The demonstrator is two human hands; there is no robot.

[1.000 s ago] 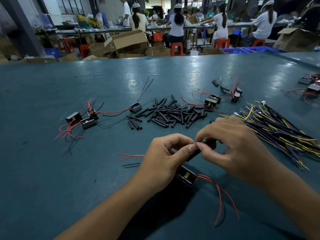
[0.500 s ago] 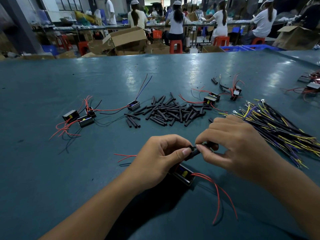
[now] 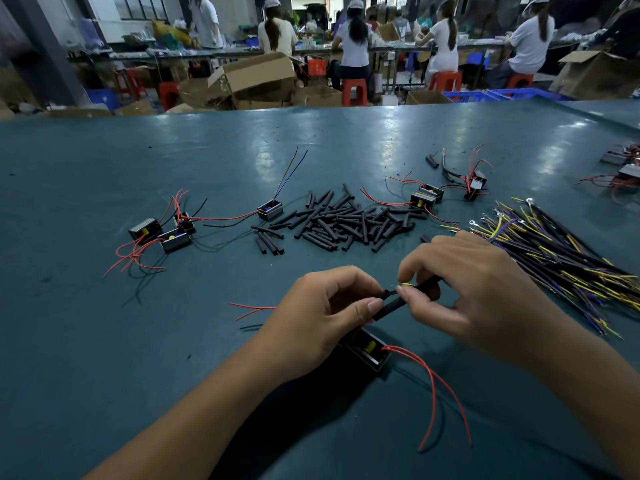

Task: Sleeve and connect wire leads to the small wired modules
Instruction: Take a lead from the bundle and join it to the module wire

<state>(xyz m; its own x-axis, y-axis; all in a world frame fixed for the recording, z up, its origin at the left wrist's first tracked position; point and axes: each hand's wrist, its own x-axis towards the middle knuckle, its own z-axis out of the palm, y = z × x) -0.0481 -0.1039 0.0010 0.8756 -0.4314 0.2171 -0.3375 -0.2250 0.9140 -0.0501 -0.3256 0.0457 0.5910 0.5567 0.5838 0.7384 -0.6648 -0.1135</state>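
Note:
Near the front of the teal table [image 3: 104, 341] my left hand [image 3: 318, 317] pinches a black sleeve tube [image 3: 389, 310] between thumb and fingers. Under that hand lies a small black module [image 3: 369, 349] with a yellow part and red leads [image 3: 433, 393] trailing right. My right hand [image 3: 474, 289] pinches a black lead with a thin yellow wire end [image 3: 408, 284] and holds it at the sleeve's mouth. Whether the wire is inside the sleeve I cannot tell.
A pile of black sleeve tubes [image 3: 346, 223] lies mid-table. Several wired modules sit at the left [image 3: 162, 232] and at the back right [image 3: 427, 195]. A bundle of black, yellow and purple leads [image 3: 554, 251] fans out at the right. People work at benches beyond the far edge.
The hands stay together over the module. The right fingers have shifted on the lead, and its yellow tip now shows at the sleeve end.

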